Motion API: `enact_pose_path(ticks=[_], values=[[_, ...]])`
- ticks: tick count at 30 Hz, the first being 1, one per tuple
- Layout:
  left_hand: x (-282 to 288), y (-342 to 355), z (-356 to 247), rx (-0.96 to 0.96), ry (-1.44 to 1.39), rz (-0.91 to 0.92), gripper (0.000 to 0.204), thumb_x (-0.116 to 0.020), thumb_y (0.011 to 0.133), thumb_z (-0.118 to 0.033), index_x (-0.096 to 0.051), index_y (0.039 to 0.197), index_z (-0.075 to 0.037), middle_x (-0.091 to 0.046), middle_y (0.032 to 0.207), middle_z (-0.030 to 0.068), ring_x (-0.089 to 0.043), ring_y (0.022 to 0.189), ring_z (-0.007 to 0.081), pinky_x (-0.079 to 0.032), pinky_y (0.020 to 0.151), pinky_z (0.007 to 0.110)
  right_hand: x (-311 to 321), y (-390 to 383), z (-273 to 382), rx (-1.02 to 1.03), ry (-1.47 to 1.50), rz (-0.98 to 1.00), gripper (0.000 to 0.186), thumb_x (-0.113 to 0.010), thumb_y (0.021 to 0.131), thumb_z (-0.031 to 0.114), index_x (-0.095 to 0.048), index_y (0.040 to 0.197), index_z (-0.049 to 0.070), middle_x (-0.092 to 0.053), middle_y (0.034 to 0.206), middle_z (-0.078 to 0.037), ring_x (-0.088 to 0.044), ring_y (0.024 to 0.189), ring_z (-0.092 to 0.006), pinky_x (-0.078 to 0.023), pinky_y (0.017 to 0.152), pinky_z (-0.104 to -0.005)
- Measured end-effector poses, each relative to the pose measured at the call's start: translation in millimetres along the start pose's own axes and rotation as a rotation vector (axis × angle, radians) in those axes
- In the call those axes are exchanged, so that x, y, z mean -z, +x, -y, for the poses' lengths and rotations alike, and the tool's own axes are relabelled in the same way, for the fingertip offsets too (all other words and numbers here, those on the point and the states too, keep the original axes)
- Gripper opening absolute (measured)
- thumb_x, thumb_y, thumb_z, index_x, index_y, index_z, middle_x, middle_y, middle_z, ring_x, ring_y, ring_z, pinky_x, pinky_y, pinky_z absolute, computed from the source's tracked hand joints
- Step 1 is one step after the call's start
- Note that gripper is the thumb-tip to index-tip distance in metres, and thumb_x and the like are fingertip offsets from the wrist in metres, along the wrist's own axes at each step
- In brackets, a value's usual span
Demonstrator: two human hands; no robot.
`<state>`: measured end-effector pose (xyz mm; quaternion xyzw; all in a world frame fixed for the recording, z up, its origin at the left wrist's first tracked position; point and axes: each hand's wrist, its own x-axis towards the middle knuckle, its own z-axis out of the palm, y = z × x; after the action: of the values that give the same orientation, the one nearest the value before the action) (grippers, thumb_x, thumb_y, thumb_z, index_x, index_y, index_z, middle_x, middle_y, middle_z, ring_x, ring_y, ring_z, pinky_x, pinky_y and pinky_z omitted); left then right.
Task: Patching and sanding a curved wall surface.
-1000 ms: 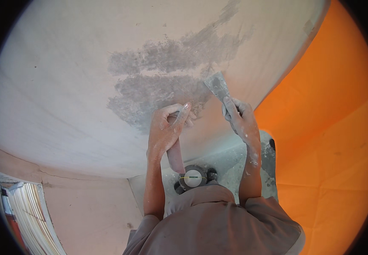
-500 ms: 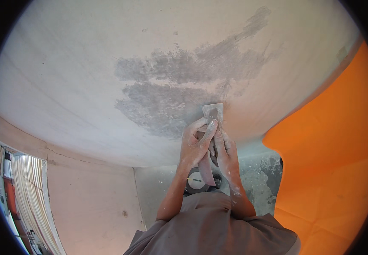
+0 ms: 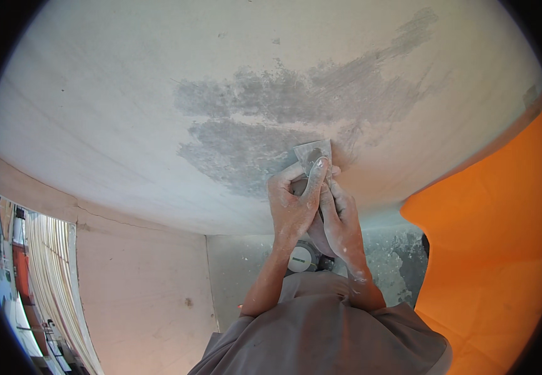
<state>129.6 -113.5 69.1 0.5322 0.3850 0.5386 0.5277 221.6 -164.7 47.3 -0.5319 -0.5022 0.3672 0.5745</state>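
A putty knife point(image 3: 321, 147), its broad thin blade smeared with grey filler, is held up in front of the wall point(image 3: 127, 69). My left hand point(image 3: 291, 203) is closed on it, thumb stretched up over the filler on the blade. Close against it, my right hand point(image 3: 341, 212) is closed around the lower part of the knife, its thumb beside the left one. Between my palms hangs a brownish-pink curved strip point(image 3: 319, 237); its kind is unclear. White dust covers my fingers. Beyond the blade spreads a rough grey patch point(image 3: 239, 153); whether the blade touches it, I cannot tell.
An orange sheet point(image 3: 490, 250) hangs on the right. Below my wrists, a round container with a pale lid point(image 3: 300, 259) stands on the stained grey floor point(image 3: 390, 262). At left are a low pinkish panel point(image 3: 139, 275) and a stack of pale strips point(image 3: 52, 262).
Both hands have risen slightly and shifted right with the putty knife, and its blade has tilted. The strip shows less between my wrists. The view has shifted a little.
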Motion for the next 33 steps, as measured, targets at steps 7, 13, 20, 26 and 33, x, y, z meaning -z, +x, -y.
enact_pose_path(ticks=[7, 13, 20, 26, 33], values=[[0.4, -1.0, 7.4, -0.063, 0.014, -0.056, 0.024, -0.069, 0.101, -0.017, -0.078, 0.100, 0.006, -0.078, 0.087, 0.0101, -0.066, 0.076, 0.0077, -0.053, 0.068, 0.024, -1.3, 1.1, -4.1, -0.019, 0.118, 0.039, 0.035, -0.046, 0.112, 0.023, -0.063, 0.118, -0.007, -0.065, 0.087, -0.008, -0.056, 0.081, -0.0116, -0.049, 0.075, -0.0303], [2.9, 2.3, -17.7, -0.061, 0.061, 0.012, 0.025, -0.066, 0.103, -0.015, -0.078, 0.097, 0.006, -0.078, 0.087, 0.0106, -0.066, 0.075, 0.0082, -0.053, 0.067, 0.024, -6.1, 5.8, 12.9, 0.002, 0.200, 0.033, 0.035, -0.047, 0.111, 0.023, -0.063, 0.118, -0.007, -0.066, 0.089, -0.009, -0.057, 0.083, -0.0107, -0.049, 0.074, -0.0300], [7.8, 7.6, -16.1, -0.069, 0.079, 0.057, 0.023, -0.066, 0.102, -0.014, -0.078, 0.097, 0.005, -0.077, 0.085, 0.0088, -0.066, 0.075, 0.0075, -0.053, 0.067, 0.024, -18.9, -0.5, 6.8, 0.008, 0.149, -0.067, 0.036, -0.048, 0.111, 0.023, -0.062, 0.124, -0.007, -0.068, 0.090, -0.010, -0.057, 0.083, -0.0107, -0.050, 0.076, -0.0300], [5.8, 8.8, -3.0, 0.010, 0.132, 0.068, 0.022, -0.067, 0.102, -0.015, -0.080, 0.099, 0.003, -0.078, 0.083, 0.0069, -0.062, 0.072, 0.0053, -0.050, 0.065, 0.023, -15.5, 1.6, -1.8, 0.008, 0.147, -0.126, 0.034, -0.047, 0.111, 0.022, -0.062, 0.121, -0.008, -0.067, 0.091, -0.011, -0.057, 0.086, -0.0112, -0.050, 0.077, -0.0302], [3.9, 4.2, 0.8, 0.015, 0.112, 0.064, 0.025, -0.066, 0.103, -0.016, -0.079, 0.097, 0.005, -0.077, 0.082, 0.0078, -0.062, 0.072, 0.0051, -0.050, 0.064, 0.022, -16.6, -9.8, -0.1, 0.000, 0.083, -0.119, 0.036, -0.046, 0.112, 0.024, -0.063, 0.114, -0.008, -0.066, 0.089, -0.010, -0.056, 0.083, -0.0110, -0.049, 0.074, -0.0299]])
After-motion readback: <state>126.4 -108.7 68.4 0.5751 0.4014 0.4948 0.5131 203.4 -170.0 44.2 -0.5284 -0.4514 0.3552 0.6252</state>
